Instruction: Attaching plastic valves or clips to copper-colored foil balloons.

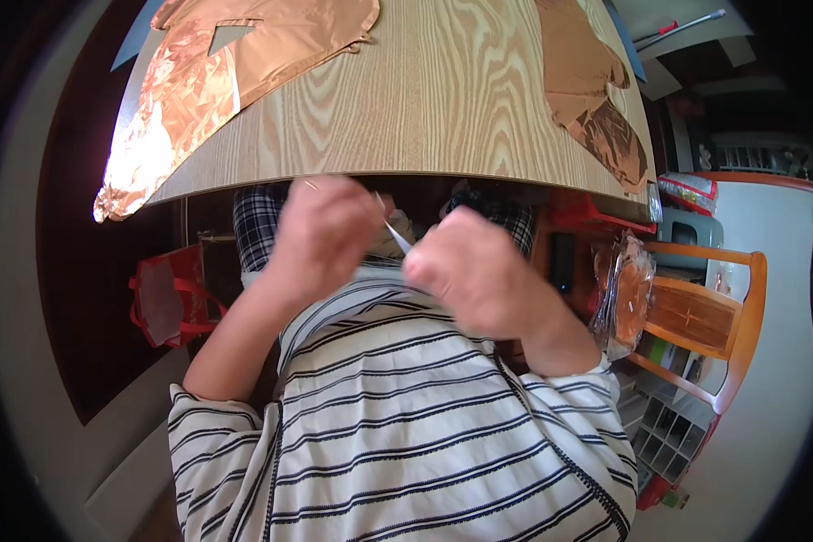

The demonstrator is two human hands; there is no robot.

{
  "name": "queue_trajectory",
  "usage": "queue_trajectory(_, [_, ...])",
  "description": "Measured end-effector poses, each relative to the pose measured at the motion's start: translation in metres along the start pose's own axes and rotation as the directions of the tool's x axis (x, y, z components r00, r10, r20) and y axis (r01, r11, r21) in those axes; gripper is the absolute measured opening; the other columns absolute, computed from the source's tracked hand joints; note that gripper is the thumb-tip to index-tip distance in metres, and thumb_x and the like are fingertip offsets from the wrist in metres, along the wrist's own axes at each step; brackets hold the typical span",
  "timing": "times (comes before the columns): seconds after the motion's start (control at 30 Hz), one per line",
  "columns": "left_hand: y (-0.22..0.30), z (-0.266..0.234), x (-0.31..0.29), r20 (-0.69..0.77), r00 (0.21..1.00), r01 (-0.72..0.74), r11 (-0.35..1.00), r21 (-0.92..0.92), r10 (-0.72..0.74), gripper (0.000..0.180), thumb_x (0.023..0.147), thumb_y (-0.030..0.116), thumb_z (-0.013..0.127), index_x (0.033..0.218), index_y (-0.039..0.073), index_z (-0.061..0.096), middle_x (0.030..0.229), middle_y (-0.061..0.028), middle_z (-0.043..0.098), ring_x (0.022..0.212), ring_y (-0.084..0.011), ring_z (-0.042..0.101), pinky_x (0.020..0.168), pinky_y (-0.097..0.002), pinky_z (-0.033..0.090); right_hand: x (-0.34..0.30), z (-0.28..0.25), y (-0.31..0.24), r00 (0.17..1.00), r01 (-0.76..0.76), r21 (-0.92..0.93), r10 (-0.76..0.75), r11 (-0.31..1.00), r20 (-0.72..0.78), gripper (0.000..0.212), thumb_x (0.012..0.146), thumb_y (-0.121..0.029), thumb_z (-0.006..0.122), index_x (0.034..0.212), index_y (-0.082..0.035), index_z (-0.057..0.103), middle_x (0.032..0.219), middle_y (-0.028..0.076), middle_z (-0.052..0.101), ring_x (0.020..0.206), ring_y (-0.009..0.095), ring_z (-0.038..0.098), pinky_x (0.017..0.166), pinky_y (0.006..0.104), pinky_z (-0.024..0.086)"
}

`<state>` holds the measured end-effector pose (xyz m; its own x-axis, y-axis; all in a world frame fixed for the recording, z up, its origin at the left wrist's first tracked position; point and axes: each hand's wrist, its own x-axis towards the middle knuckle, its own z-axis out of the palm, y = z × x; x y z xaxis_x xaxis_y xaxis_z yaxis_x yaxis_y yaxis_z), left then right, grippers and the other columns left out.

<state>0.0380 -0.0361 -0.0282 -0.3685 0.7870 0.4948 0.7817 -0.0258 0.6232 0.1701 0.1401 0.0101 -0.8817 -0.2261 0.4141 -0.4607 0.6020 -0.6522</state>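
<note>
Both hands are raised above my lap, just in front of the table's near edge, and blurred by motion. A thin white strip (398, 238) runs slantwise between them; its exact kind is too smeared to tell. My right hand (470, 269) is closed, with the strip's lower end at its thumb and fingertips. My left hand (327, 230) is also closed, and the strip's narrow upper end meets its fingertips. A small gold-coloured gleam shows at the back of the left hand.
Shiny copper-coloured foil sheets lie on the wood-grain table (406, 108): one foil sheet (280, 54) at left, another (587, 81) at right. A red bag (172, 298) hangs at left. On the right stand a wooden chair (696, 316) and clear plastic packets (625, 289).
</note>
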Motion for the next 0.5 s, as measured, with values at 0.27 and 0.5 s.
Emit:
queue_trajectory(0.27, [0.020, -0.025, 0.011, -0.023, 0.860, 0.348, 0.618, -0.705, -0.510, 0.014, 0.091, 0.002, 0.057, 0.099, -0.002, 0.066, 0.092, -0.0109, 0.062, 0.073, -0.0160, 0.056, 0.069, -0.0284, 0.046, -0.008, 0.012, -0.008, 0.931, -0.127, 0.219, 0.040, 0.968, 0.363, 0.009, 0.089, -0.013, 0.055, 0.083, -0.008, 0.059, 0.073, 0.010, 0.057, 0.068, 0.028, 0.060, 0.066, 0.0387, 0.047])
queue_trajectory(0.5, [0.033, -0.044, 0.009, 0.008, 0.996, 0.064, 0.620, -0.782, -0.092, 0.015, 0.083, -0.007, 0.057, 0.096, -0.004, 0.064, 0.088, -0.0108, 0.062, 0.077, -0.0240, 0.061, 0.070, -0.0316, 0.049, 0.011, -0.013, 0.011, 0.983, -0.182, -0.021, 0.183, 0.983, 0.012, 0.006, 0.087, -0.012, 0.056, 0.086, -0.008, 0.061, 0.074, 0.010, 0.060, 0.064, 0.031, 0.058, 0.063, 0.0394, 0.047])
